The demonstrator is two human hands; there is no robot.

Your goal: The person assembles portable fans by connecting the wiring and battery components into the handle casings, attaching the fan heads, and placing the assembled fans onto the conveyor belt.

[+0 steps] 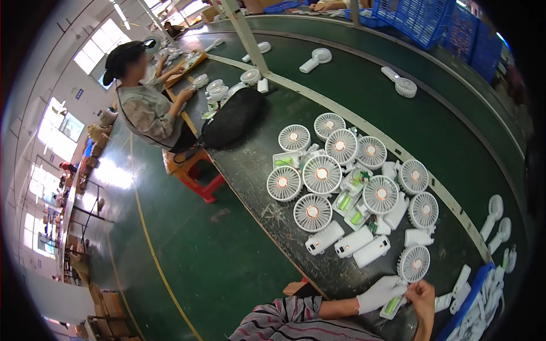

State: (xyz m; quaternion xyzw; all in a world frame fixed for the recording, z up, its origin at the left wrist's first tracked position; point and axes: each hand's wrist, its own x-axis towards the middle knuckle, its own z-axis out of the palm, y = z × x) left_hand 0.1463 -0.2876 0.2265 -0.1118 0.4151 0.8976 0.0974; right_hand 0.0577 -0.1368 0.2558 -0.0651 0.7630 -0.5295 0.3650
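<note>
My left hand (380,294), in a white glove, is closed around the neck of a white handheld fan (413,263) at the table's near edge. The fan's round grille points away from me, and its opened handle shows a green battery (392,307). My bare right hand (422,296) has its fingers pinched together at the right side of that neck. What its fingertips hold is too small to make out. Beyond my hands lies a cluster of similar fans (322,174), some with opened handles showing green batteries. White handle pieces (324,237) lie in front of them.
A blue bin (475,307) full of white parts stands at my right. Past a pale rail, fans (405,86) lie on the green conveyor belt (352,74). A black bag (236,116) rests on the table, left of the cluster. A co-worker (145,96) sits farther along, near an orange-red stool (199,176).
</note>
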